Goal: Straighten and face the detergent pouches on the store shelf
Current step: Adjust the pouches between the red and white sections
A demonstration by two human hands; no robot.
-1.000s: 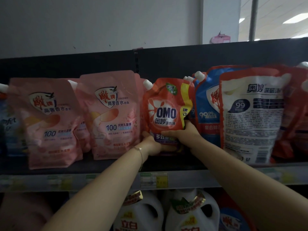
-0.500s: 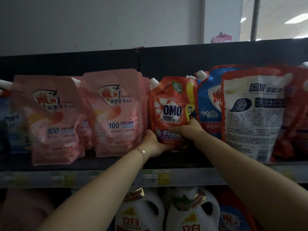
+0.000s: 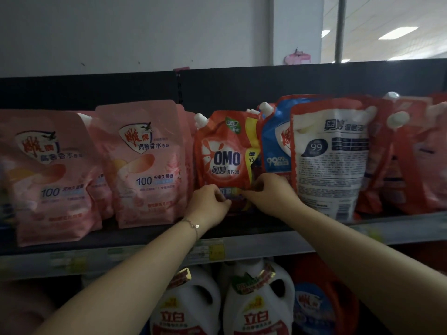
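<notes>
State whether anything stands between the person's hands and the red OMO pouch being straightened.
Nothing visible does. The left hand and right hand both grip the OMO pouch at its lower edge. A pink pouch stands beside it on the left, a blue pouch on the right; neither covers it.

OMO pouch (image 3: 223,160) standing on the shelf (image 3: 145,236), left hand (image 3: 209,204) and right hand (image 3: 271,192) gripping its lower edge, two pouches (image 3: 145,165) sitting left of it, back-facing pouch (image 3: 331,160) standing further right, jugs (image 3: 256,308) sitting on the tier below.

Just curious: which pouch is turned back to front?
The white, red-edged pouch right of the blue one: it shows dense small print, the others front logos.
</notes>
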